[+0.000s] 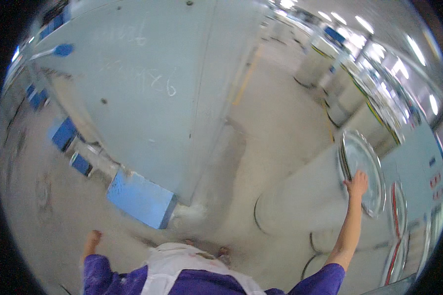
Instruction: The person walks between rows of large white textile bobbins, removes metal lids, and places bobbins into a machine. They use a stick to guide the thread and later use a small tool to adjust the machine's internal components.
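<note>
Where the right arm stretches out from the purple sleeve, the right hand (357, 184) lies flat against a round metal lid (362, 172) that caps the top of a tall grey drum (300, 196). Fingers spread and extended, palm on the lid's lower rim; no closed grip visible, so the hand reads as open and pressing, not clasping. The lid is shiny, with a raised ring near its edge, and it sits at the drum's upper end (the drum looks tipped toward the picture's right because of the lens).

Left hand (91, 241) hangs low beside the body, near the floor's lower left. It is blurred; fingers seem loosely curled, nothing held that I can make out.

Drum stands on a dusty concrete floor (275, 123). More lidded drums (394, 231) just beside it on the right, one with a red band at its rim. Further drums (320, 61) stand in a row toward the floor's far right.

Large pale grey cabinet (152, 83) rises at centre-left, chalk scrawl on its face. Blue box (140, 199) sits at its foot.
</note>
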Demonstrator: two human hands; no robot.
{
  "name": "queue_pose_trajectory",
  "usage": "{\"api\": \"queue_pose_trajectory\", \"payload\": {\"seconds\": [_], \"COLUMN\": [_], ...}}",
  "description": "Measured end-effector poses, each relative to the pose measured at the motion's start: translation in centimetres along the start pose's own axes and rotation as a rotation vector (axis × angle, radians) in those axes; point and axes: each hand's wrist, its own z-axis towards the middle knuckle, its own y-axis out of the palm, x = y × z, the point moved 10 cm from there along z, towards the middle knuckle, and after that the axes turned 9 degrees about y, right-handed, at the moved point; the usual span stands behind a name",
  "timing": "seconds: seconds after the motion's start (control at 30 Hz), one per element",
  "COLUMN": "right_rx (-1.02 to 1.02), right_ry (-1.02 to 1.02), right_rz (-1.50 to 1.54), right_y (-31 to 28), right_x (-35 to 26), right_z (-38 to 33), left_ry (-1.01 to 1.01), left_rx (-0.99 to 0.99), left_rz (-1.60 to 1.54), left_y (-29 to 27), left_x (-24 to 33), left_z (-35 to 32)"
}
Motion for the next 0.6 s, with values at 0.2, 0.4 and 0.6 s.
{"api": "queue_pose_trajectory", "payload": {"seconds": [0.2, 0.4, 0.6], "right_rx": [-0.242, -0.381, -0.168], "right_ry": [-0.336, -0.634, -0.743], "right_rz": [0.200, 0.407, 0.604], "right_y": [17.7, 21.9, 4.4], "right_x": [-5.5, -9.1, -13.2], "right_z": [13.5, 15.5, -2.3], "left_ry": [-1.253, -1.743, -1.914], "left_rx": [0.232, 0.322, 0.326], "left_rz": [0.102, 0.179, 0.136], "left_y": [2.0, 4.1, 7.8], "left_x": [-3.0, 13.6, 15.6], "left_z": [-54.0, -83.5, -90.8]}}
